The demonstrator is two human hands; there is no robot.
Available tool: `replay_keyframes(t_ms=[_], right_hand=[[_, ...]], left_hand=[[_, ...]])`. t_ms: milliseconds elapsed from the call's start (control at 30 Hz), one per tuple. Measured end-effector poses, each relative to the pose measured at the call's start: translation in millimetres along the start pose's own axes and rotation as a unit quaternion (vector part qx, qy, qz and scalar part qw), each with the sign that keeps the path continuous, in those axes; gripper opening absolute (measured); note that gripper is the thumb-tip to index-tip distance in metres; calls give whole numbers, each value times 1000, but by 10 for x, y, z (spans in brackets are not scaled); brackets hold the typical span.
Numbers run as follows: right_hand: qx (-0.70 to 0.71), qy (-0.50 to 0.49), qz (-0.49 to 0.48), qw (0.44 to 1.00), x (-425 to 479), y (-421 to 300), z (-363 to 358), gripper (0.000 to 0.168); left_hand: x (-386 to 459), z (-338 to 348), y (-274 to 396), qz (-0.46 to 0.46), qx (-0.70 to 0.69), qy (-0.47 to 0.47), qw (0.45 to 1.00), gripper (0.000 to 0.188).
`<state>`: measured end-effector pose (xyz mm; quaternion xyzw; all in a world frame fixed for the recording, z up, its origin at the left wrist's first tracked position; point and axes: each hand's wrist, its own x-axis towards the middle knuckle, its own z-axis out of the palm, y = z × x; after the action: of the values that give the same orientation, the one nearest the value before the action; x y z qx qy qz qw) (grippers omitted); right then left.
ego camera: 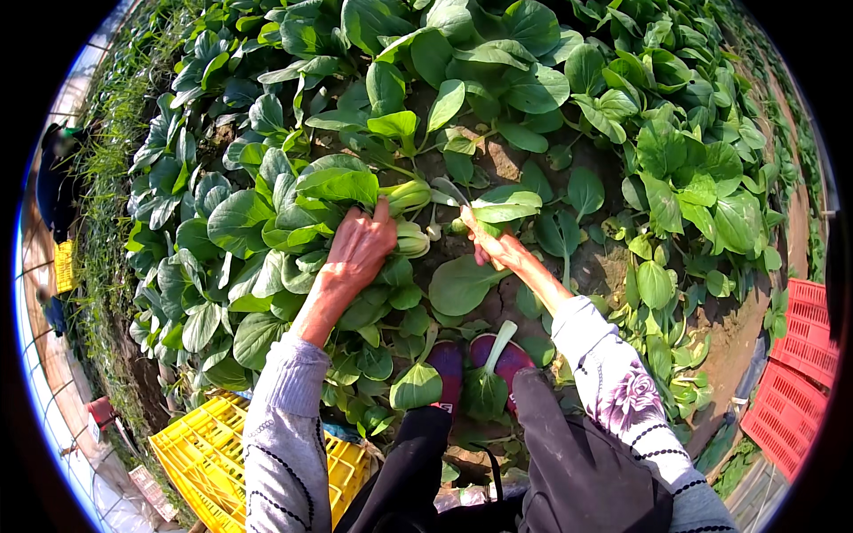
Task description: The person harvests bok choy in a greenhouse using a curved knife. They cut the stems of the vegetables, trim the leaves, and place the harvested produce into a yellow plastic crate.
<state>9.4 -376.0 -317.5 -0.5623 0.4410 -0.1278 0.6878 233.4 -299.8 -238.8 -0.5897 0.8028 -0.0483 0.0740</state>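
My left hand (365,243) is closed around a bunch of leafy greens like bok choy (408,196), their pale cut bases pointing right. Just to the right, my right hand (490,241) grips a tool whose curved metal blade (453,190) points up and left; most of its handle is hidden by the fingers. A loose green leaf (510,203) lies against the top of that hand. Below, a broad leaf (463,285) rests on the soil, and two detached leaves lie by my shoes (448,366).
Rows of growing greens (693,180) surround the hands. A yellow plastic crate (213,460) stands at lower left, and red crates (786,413) at far right. Grass (120,166) borders the left side, where a person in dark clothes (53,186) is near another yellow crate (64,266).
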Motion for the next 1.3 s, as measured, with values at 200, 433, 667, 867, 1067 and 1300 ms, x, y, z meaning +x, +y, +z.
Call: replay_keyframes(t_ms=[200,433,667,867,1067,1300], right_hand=[[-5,-83,-10,996,-167,-75,59,61],[37,-62,82,994,79,-5,240,54],[77,-101,-46,991,143,901,13,42],[22,44,1,999,-88,11,549,36],[50,112,-87,989,-891,-647,-8,32],[171,102,-264,944,-1237,-1713,-331,62]], left_hand=[[-130,134,-65,-18,-5,38,999,10],[-145,165,-86,-9,-15,60,998,9],[36,147,75,-31,-36,15,999,8],[-483,113,-230,-92,-82,101,987,8],[-474,-712,-184,-130,-171,169,962,33],[-685,-1739,1,-262,-360,323,835,37]])
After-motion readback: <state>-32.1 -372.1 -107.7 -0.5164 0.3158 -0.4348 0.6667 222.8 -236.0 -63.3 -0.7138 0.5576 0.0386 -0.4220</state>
